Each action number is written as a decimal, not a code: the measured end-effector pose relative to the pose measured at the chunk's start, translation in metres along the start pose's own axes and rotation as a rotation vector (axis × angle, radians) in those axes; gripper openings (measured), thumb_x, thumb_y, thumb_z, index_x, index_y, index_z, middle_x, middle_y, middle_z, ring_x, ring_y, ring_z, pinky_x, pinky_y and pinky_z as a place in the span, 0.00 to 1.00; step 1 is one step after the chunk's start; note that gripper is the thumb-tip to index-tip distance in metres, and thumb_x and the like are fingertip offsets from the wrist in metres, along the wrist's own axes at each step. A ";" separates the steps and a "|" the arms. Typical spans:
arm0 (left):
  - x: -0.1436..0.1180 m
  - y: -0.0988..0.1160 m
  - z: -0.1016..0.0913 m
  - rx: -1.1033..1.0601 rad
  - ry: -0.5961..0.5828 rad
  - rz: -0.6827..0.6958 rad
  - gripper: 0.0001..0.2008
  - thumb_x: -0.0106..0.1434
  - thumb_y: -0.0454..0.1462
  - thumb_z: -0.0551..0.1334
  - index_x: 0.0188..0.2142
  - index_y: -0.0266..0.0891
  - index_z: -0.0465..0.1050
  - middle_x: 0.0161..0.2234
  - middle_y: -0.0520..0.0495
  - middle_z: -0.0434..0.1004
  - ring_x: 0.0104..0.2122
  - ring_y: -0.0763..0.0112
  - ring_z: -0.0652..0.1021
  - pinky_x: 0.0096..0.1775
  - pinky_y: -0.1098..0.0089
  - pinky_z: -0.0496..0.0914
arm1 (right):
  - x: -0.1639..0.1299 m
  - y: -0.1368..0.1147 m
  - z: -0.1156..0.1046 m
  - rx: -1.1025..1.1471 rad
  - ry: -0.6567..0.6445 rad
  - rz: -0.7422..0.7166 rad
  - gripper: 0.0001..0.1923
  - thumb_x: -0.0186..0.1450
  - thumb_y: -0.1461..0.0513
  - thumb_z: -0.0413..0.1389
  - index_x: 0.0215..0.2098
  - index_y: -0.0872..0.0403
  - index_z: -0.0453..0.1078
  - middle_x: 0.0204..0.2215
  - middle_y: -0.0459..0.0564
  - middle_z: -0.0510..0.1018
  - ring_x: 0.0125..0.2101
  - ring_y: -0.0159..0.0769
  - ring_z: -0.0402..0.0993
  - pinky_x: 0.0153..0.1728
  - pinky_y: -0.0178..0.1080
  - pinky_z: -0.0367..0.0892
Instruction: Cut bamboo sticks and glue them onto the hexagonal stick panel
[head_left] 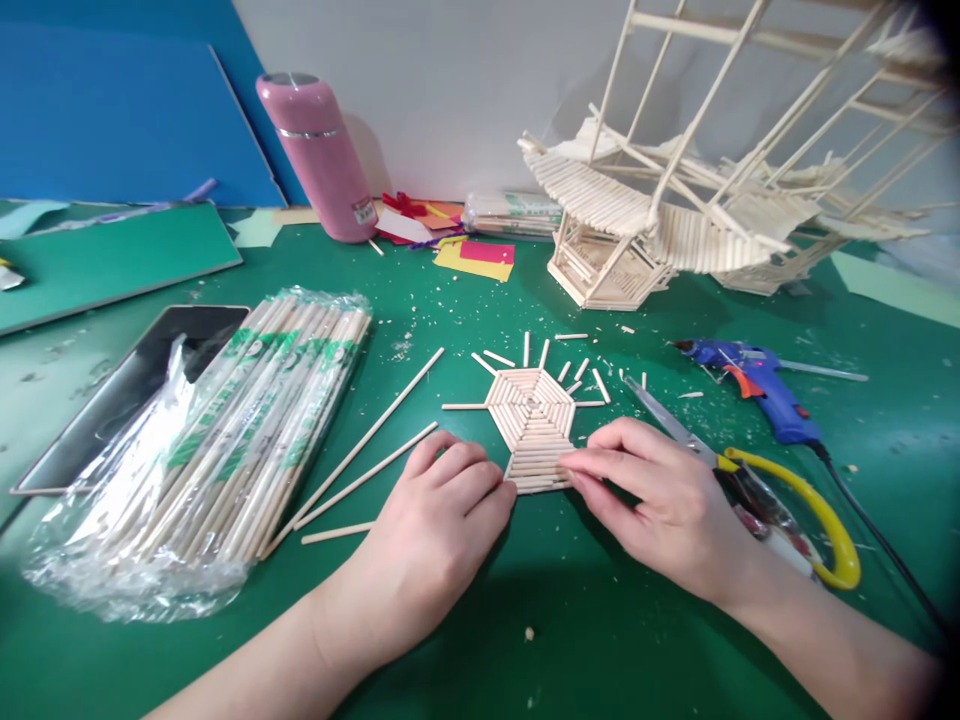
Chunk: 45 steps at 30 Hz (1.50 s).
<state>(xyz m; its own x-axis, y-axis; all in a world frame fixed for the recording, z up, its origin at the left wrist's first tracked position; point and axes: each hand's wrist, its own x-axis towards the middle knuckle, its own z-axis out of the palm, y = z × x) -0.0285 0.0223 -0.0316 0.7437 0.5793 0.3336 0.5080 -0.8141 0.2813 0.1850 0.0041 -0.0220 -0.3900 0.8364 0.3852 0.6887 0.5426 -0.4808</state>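
We see a flat eight-sided stick panel [534, 420], our left hand [435, 525] and right hand [664, 505] pinching its near edge, fingertips touching the sticks

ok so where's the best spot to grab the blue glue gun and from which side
Probably by the thick blue handle of the glue gun, coming from above on its right end. It lies flat on the green mat, nozzle pointing left and cord trailing right, so the handle is the widest free part, clear of the hot tip.

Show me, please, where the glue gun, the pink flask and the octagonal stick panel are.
glue gun [757, 385], head view, on its blue body.
pink flask [319, 160], head view, mid-side of the bottle.
octagonal stick panel [532, 410], head view, near its centre.
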 end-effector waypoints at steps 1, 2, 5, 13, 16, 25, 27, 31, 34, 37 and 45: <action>0.000 0.000 0.000 0.001 -0.002 0.002 0.09 0.63 0.30 0.52 0.36 0.36 0.71 0.33 0.46 0.74 0.38 0.64 0.70 0.45 0.58 0.59 | 0.000 0.001 -0.001 0.010 -0.007 0.003 0.09 0.61 0.68 0.53 0.37 0.55 0.72 0.30 0.49 0.71 0.31 0.32 0.68 0.32 0.35 0.66; 0.000 0.000 0.000 0.000 0.000 0.005 0.09 0.63 0.30 0.52 0.36 0.37 0.70 0.33 0.46 0.74 0.38 0.64 0.70 0.45 0.59 0.59 | 0.000 0.001 -0.001 0.018 -0.022 0.005 0.08 0.61 0.68 0.53 0.37 0.55 0.72 0.30 0.49 0.71 0.31 0.32 0.68 0.32 0.35 0.66; -0.001 -0.001 0.003 -0.020 0.036 0.020 0.09 0.63 0.30 0.52 0.36 0.36 0.70 0.34 0.45 0.74 0.38 0.65 0.70 0.44 0.60 0.60 | 0.000 0.001 0.003 0.023 -0.067 0.007 0.07 0.62 0.66 0.52 0.36 0.55 0.72 0.30 0.49 0.72 0.31 0.32 0.67 0.32 0.36 0.65; -0.001 -0.002 0.005 -0.061 0.050 0.035 0.08 0.63 0.29 0.52 0.37 0.34 0.70 0.35 0.45 0.74 0.38 0.64 0.70 0.43 0.60 0.61 | 0.001 0.001 0.006 -0.021 -0.145 -0.016 0.09 0.63 0.67 0.50 0.35 0.55 0.72 0.30 0.49 0.72 0.31 0.33 0.65 0.31 0.36 0.62; -0.001 -0.002 0.005 -0.080 0.053 0.029 0.08 0.63 0.29 0.52 0.36 0.34 0.69 0.35 0.44 0.73 0.38 0.64 0.70 0.42 0.60 0.62 | 0.001 0.000 0.006 -0.042 -0.156 -0.025 0.09 0.63 0.67 0.50 0.35 0.55 0.72 0.29 0.49 0.72 0.31 0.33 0.65 0.31 0.36 0.62; 0.001 0.000 0.006 -0.135 0.062 -0.027 0.07 0.62 0.28 0.54 0.35 0.33 0.70 0.33 0.44 0.72 0.37 0.64 0.70 0.40 0.61 0.63 | 0.002 -0.001 0.005 -0.066 -0.166 -0.036 0.10 0.63 0.68 0.49 0.35 0.55 0.72 0.29 0.48 0.71 0.30 0.33 0.63 0.30 0.36 0.61; 0.001 -0.001 0.005 -0.172 0.060 -0.046 0.07 0.61 0.28 0.54 0.35 0.34 0.70 0.34 0.44 0.73 0.37 0.65 0.70 0.40 0.61 0.64 | 0.002 -0.001 0.004 -0.068 -0.163 -0.037 0.10 0.63 0.67 0.49 0.35 0.55 0.72 0.29 0.48 0.71 0.30 0.33 0.64 0.30 0.36 0.61; 0.001 -0.003 0.003 -0.288 0.078 -0.094 0.07 0.59 0.28 0.57 0.36 0.36 0.71 0.34 0.46 0.73 0.38 0.67 0.70 0.42 0.63 0.65 | 0.002 -0.002 0.004 -0.062 -0.153 -0.045 0.10 0.63 0.68 0.49 0.35 0.55 0.72 0.28 0.48 0.71 0.30 0.33 0.64 0.30 0.36 0.61; 0.000 -0.005 0.003 -0.340 0.106 -0.110 0.08 0.58 0.27 0.58 0.37 0.36 0.70 0.34 0.47 0.73 0.37 0.69 0.70 0.42 0.65 0.65 | 0.003 -0.002 0.004 -0.058 -0.152 -0.043 0.10 0.63 0.68 0.49 0.34 0.55 0.72 0.28 0.48 0.71 0.30 0.32 0.64 0.30 0.36 0.61; 0.000 -0.005 0.003 -0.363 0.123 -0.119 0.09 0.57 0.27 0.59 0.38 0.35 0.70 0.34 0.47 0.74 0.36 0.69 0.70 0.42 0.66 0.65 | 0.004 -0.002 0.004 -0.051 -0.160 -0.039 0.10 0.64 0.67 0.49 0.34 0.55 0.72 0.28 0.49 0.71 0.30 0.33 0.64 0.30 0.36 0.61; 0.002 -0.003 0.003 -0.226 0.082 -0.094 0.07 0.60 0.29 0.57 0.37 0.39 0.70 0.33 0.48 0.74 0.36 0.67 0.70 0.42 0.62 0.62 | 0.002 -0.002 0.003 -0.039 -0.157 -0.033 0.10 0.64 0.67 0.49 0.35 0.55 0.72 0.29 0.49 0.71 0.31 0.33 0.64 0.31 0.37 0.60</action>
<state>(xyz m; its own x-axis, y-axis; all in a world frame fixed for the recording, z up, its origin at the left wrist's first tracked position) -0.0275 0.0257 -0.0350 0.6558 0.6606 0.3655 0.4560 -0.7324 0.5056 0.1804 0.0050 -0.0226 -0.5014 0.8218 0.2705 0.6960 0.5689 -0.4382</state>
